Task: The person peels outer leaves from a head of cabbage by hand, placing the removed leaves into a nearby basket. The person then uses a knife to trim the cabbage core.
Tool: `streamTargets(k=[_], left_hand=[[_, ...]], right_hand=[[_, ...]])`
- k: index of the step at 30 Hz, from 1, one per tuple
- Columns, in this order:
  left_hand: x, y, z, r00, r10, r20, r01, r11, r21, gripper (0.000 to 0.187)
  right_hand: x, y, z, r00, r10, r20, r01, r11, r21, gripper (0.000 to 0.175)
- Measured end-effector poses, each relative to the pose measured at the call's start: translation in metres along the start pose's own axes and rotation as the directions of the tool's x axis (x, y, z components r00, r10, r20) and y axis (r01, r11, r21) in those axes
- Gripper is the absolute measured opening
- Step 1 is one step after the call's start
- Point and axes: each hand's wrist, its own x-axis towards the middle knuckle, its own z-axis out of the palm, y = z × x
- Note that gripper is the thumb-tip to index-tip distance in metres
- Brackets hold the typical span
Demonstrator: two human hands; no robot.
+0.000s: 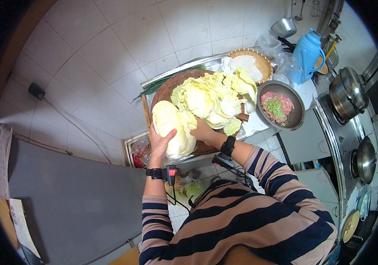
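Observation:
My left hand [162,142] grips the left side of a napa cabbage head [172,129], its thumb across the pale leaves. At the cabbage's right edge, the fingers of my right hand [205,133] close on an outer leaf. The head lies over the near left part of a round wooden chopping board [164,86]. Loose napa cabbage leaves [205,97] are heaped beside it, towards the right of the board. From under these leaves sticks out a brown wooden handle [243,117]; the rest of that tool is hidden.
Right of the board stands a metal bowl [301,114] of minced meat with chopped greens. Behind are a wicker basket [267,63] with a white cloth or sheet, green onions [157,86] and a blue thermos jug [308,49]. A lidded pot [348,96] and a covered wok [366,160] stand on the stove.

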Motion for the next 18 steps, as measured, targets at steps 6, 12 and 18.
streamTargets(k=[6, 12, 18], left_hand=[[-0.001, -0.011, -0.017, 0.986, -0.155, 0.054, 0.164, 0.907, -0.389, 0.085], [0.004, -0.006, -0.045, 0.925, -0.352, 0.144, 0.369, 0.738, -0.565, 0.075], [0.013, -0.010, -0.034, 0.947, -0.284, 0.151, 0.322, 0.820, -0.473, 0.074]], right_hand=[[-0.004, -0.033, -0.011, 0.991, 0.130, -0.042, -0.132, 0.990, -0.049, 0.052], [-0.010, -0.093, -0.048, 0.989, 0.139, -0.054, -0.145, 0.978, -0.148, 0.046], [0.039, -0.123, -0.073, 0.964, -0.245, -0.106, 0.135, 0.791, -0.596, 0.055]])
